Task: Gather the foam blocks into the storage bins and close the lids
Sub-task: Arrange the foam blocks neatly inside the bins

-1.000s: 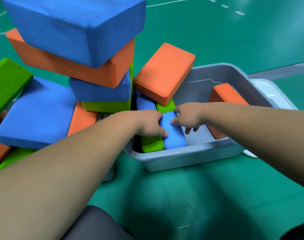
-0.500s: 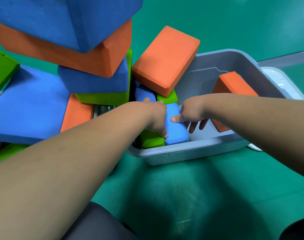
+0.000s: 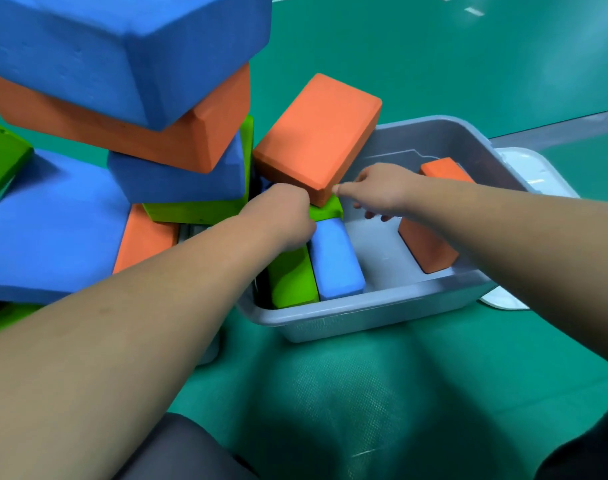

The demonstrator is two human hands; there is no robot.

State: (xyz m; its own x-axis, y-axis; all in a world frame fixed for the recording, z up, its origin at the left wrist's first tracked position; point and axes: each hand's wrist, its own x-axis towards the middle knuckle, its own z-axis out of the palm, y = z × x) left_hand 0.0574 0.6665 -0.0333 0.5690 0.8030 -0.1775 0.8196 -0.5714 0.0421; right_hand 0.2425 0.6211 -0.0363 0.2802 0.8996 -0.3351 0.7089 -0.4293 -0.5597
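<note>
A green sports floor (image 3: 434,64) was seen under everything. On it, left of the grey plastic storage bin (image 3: 371,313), a tall leaning heap of blue, orange and green foam blocks (image 3: 129,98) was piled. The bin itself was open, and a white lid (image 3: 534,171) was seen lying just beyond its right wall. A large orange foam block (image 3: 316,136) was tilted over the bin's far left corner, resting on a green block (image 3: 326,209) below it. Inside the bin, against its left wall, a green foam block (image 3: 290,282) and a light blue foam block (image 3: 335,261) were stood side by side, touching; an orange foam block (image 3: 427,244) was leaned against the right wall. The left hand (image 3: 281,216) was curled at the near edge of the tilted orange block, above the two standing blocks; whether anything was grasped could not be told. The right hand (image 3: 378,192) was held loosely open inside the bin, one of its fingers (image 3: 344,191) touching the orange block's near corner.
</note>
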